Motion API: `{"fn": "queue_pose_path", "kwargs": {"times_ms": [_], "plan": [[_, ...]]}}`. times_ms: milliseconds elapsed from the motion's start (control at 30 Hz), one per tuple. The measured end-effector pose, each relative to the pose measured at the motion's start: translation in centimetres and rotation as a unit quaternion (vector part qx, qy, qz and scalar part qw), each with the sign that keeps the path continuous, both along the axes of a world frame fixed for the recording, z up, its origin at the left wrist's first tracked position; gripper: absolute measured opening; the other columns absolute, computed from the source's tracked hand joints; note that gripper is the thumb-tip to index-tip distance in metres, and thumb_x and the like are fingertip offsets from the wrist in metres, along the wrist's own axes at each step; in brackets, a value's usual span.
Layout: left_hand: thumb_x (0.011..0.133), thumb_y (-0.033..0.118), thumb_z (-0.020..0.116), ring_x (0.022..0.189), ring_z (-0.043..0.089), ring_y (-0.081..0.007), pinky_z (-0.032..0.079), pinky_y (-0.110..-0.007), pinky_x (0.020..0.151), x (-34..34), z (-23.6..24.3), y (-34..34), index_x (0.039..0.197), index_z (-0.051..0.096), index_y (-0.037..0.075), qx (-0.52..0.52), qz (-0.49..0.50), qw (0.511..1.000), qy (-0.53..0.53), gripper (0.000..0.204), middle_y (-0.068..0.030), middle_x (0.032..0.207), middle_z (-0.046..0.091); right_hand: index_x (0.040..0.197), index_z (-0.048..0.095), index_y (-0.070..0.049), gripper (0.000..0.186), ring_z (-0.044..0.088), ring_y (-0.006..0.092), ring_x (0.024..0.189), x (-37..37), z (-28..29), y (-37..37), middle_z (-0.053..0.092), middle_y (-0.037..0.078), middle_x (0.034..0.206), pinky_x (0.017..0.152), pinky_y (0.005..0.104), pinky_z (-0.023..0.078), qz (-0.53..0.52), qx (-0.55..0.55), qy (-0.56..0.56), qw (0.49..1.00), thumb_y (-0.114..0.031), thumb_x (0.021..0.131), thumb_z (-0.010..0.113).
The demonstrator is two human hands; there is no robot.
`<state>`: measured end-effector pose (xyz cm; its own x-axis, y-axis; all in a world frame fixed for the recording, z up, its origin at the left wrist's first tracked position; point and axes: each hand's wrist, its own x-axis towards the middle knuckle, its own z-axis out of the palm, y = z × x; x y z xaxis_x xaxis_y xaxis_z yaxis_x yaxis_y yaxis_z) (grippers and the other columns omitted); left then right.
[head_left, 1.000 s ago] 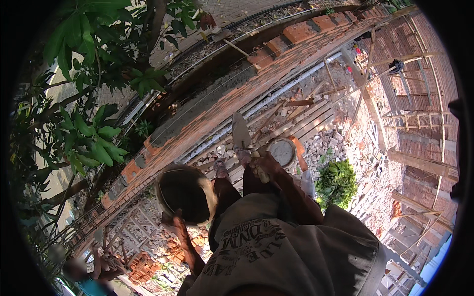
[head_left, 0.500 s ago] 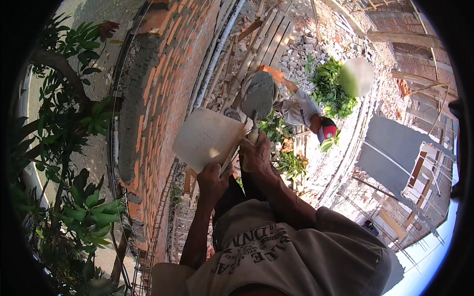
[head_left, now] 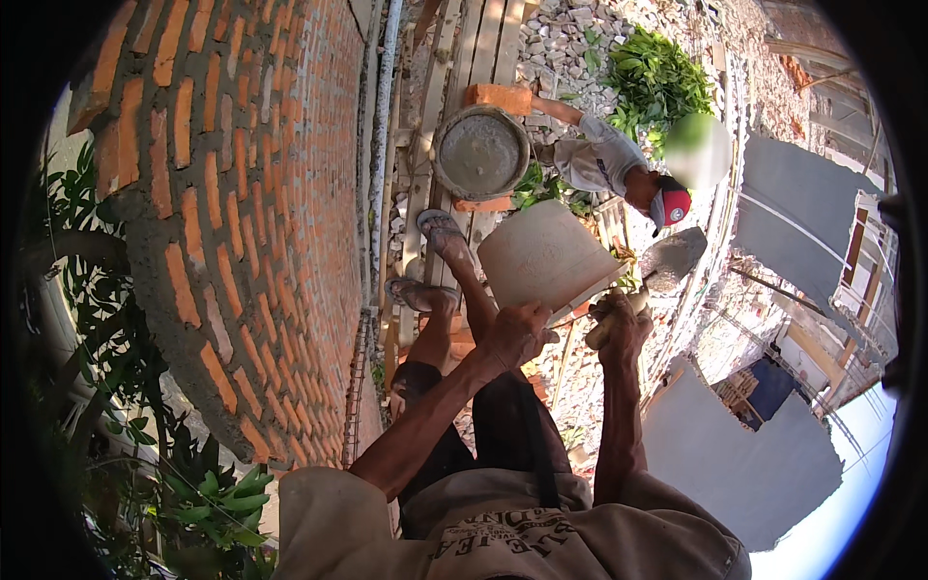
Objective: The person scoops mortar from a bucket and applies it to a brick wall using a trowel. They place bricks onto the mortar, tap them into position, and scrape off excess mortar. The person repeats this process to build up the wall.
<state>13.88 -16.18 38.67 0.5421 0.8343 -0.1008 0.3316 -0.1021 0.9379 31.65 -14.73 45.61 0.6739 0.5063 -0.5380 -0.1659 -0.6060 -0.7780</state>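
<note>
My left hand (head_left: 517,333) grips a pale plastic bucket (head_left: 543,253) near its rim, holding it tilted in front of my legs. The inside of that bucket is hidden. My right hand (head_left: 622,331) is closed round the wooden handle of a trowel (head_left: 677,259). Its wide grey blade points away from me, to the right of the bucket. Beyond, a round tub of wet mortar (head_left: 480,152) stands by the planks, past my sandalled feet. Another person (head_left: 604,159) bends beside it, with an arm reaching to an orange brick (head_left: 498,98).
A brick wall (head_left: 261,213) with mortar joints rises close on my left. Wooden planks (head_left: 449,77) run ahead under my feet. Rubble (head_left: 561,53) and cut green leaves (head_left: 657,72) lie farther off. Grey wall slabs (head_left: 739,464) stand at the right, tree branches at the left.
Both hands have moved right with the bucket and trowel. The trowel blade has swung to the bucket's right, uncovering the mortar tub. My view has shifted, showing more of the wall's brick face.
</note>
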Motion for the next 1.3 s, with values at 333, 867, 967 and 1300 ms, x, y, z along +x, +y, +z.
{"fn": "queue_pose_path", "kwargs": {"times_ms": [333, 867, 967, 1300], "plan": [[0.078, 0.058, 0.062, 0.090, 0.063, -0.0358, 0.050, -0.048, 0.075, -0.1, -30.6, -0.3, 0.106, 0.056, -0.002, -0.373, -0.001, 0.895, 0.245, 0.066, -0.0240, 0.101, 0.060, 0.086, 0.049, 0.001, 0.021, 0.062, 0.0224, 0.067, 3.8, -15.6, -7.4, 0.058, 0.013, 0.074, 0.067, 0.0435, 0.060, -0.119, 0.085, 0.005, 0.989, -0.017, 0.085, 0.062], [0.096, 0.013, 0.047, 0.123, 0.042, -0.0472, 0.042, -0.059, 0.103, 0.8, -44.6, 4.0, 0.128, 0.033, -0.013, -0.628, 0.453, 0.542, -0.328, 0.044, -0.0312, 0.132, 0.039, 0.093, 0.053, 0.003, 0.015, 0.055, 0.0165, 0.053, 14.1, -33.6, -16.7, 0.058, 0.011, 0.067, 0.052, 0.0310, 0.049, -0.137, -0.083, -0.068, 0.985, -0.006, 0.084, 0.062], [0.088, 0.006, 0.059, 0.122, 0.047, -0.0398, 0.045, -0.054, 0.102, 0.5, -42.5, 2.1, 0.127, 0.041, -0.012, -0.608, 0.422, 0.595, -0.314, 0.046, -0.0270, 0.129, 0.045, 0.090, 0.052, 0.001, 0.016, 0.051, 0.0139, 0.051, 13.6, -32.8, -16.0, 0.056, 0.009, 0.065, 0.047, 0.0291, 0.046, -0.089, -0.199, -0.124, 0.968, -0.006, 0.082, 0.063], [0.081, 0.001, 0.065, 0.117, 0.053, -0.0298, 0.047, -0.042, 0.098, -6.3, -22.6, -5.6, 0.128, 0.045, -0.008, -0.579, 0.420, 0.575, -0.396, 0.052, -0.0174, 0.126, 0.054, 0.086, 0.055, -0.001, 0.022, 0.053, 0.0113, 0.050, -0.1, -19.8, -8.4, 0.054, 0.004, 0.061, 0.043, 0.0283, 0.043, 0.500, -0.335, 0.090, 0.793, -0.014, 0.079, 0.071]]}}
